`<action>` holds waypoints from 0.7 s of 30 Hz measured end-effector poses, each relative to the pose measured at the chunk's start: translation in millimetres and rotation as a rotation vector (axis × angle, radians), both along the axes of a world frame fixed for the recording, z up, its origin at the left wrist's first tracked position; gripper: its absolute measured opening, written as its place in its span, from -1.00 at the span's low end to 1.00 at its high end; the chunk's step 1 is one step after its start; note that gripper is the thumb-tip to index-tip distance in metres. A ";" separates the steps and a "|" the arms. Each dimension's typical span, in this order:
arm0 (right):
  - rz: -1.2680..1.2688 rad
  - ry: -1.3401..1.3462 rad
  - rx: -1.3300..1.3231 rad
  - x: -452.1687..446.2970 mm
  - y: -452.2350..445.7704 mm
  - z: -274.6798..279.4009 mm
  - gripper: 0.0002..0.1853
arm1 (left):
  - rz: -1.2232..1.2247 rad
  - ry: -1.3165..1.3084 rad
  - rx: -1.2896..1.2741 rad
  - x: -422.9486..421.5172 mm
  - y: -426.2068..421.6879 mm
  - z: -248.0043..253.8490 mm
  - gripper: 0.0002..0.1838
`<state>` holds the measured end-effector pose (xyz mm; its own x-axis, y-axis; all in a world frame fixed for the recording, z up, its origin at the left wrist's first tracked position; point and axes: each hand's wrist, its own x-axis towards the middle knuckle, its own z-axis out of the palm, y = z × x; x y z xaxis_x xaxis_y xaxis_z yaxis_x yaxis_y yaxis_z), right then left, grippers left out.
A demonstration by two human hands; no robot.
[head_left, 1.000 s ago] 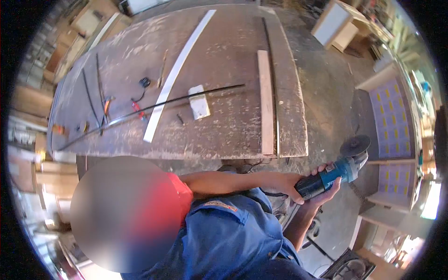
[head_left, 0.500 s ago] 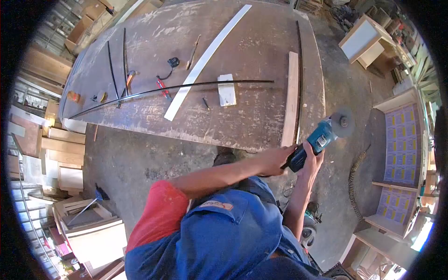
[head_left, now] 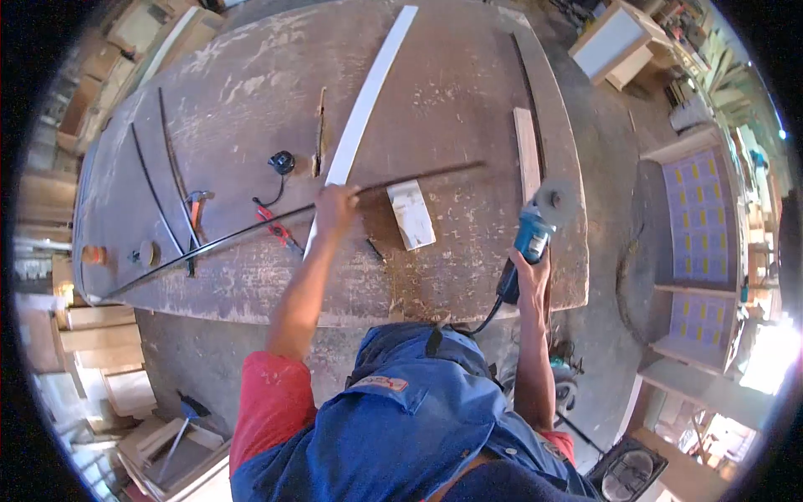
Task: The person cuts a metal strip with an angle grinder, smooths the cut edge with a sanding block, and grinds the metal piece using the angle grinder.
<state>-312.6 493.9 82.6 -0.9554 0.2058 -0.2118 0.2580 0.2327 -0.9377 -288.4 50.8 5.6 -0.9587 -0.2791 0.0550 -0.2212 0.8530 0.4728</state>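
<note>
My left hand (head_left: 336, 211) is closed on a long thin black strip (head_left: 251, 227), which runs across the table and over the white board strip (head_left: 368, 105). In my right hand (head_left: 532, 274) is a teal angle grinder (head_left: 532, 238), gripped by its body, with its disc (head_left: 554, 202) pointing away from me. A white block (head_left: 411, 216) lies under or close beside the black strip, right of my left hand. Red-handled pliers (head_left: 272, 222) and a small dark rod (head_left: 376, 250) lie near that hand.
The worn brown table (head_left: 452, 284) also carries a hammer (head_left: 196, 209), a black tape measure (head_left: 282, 161), a thin wooden stick (head_left: 319, 130), more black strips (head_left: 155, 186) and a wooden plank (head_left: 528, 155). A shelf cabinet (head_left: 701, 217) stands at right.
My left hand has left the grinder and reached onto the black strip. The grinder, now in my right hand alone, has shifted left. The view has turned and moved closer over the table.
</note>
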 end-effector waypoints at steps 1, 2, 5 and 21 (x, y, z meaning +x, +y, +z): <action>0.027 -0.017 0.029 -0.8 -9.3 0.6 -0.41 | 0.019 0.020 0.027 -5.4 -20.4 -1.0 -0.75; 0.062 -0.078 0.106 -3.8 -20.1 9.7 -0.46 | 0.026 0.050 -0.006 -8.5 -40.7 -3.8 -0.75; 0.053 -0.134 0.134 -23.1 -32.9 -24.4 -0.50 | 0.036 0.171 -0.130 -11.9 -70.1 -0.9 -0.72; 0.127 0.086 0.665 -13.1 -46.7 -30.4 -0.38 | 0.119 0.088 0.244 -3.2 177.2 -14.5 0.33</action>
